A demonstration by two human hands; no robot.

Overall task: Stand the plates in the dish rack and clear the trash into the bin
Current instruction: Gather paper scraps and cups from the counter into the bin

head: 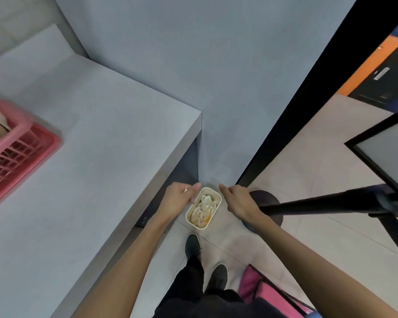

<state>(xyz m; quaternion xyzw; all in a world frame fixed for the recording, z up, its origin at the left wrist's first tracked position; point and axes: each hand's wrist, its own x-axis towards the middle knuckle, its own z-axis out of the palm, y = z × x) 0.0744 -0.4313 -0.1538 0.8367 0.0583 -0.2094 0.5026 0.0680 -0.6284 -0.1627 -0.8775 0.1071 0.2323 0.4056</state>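
Head view, looking down at the floor beside the table. My left hand (pixel 178 199) and right hand (pixel 238 201) are lowered side by side, backs up, with the bin (pixel 211 190) lying between them. The bin is a small cream rectangular tub standing on the tiled floor (pixel 308 161), just off the table's (pixel 90 157) near corner and close to the grey wall. Crumpled pale trash (pixel 202 210) with a yellow-orange scrap fills it.

The left hand sits just to the bin's left, its edge overlapping the left rim in this view. Its thumb points forward and its other fingers are tucked under. A small white speck shows at those fingers, but I cannot tell whether it is pinched there, nor whether the hand touches the bin. The right hand is just to the bin's right and apart from it, fingers loosely extended with the forefinger pointing forward, and it grips nothing.

The pink dish rack (pixel 21 152) stands on the table at far left, well away from both hands and blurred. My shoes (pixel 192 245) are just behind the bin. A black pole (pixel 319 200) on a round base (pixel 263 196) crosses beneath my right wrist.
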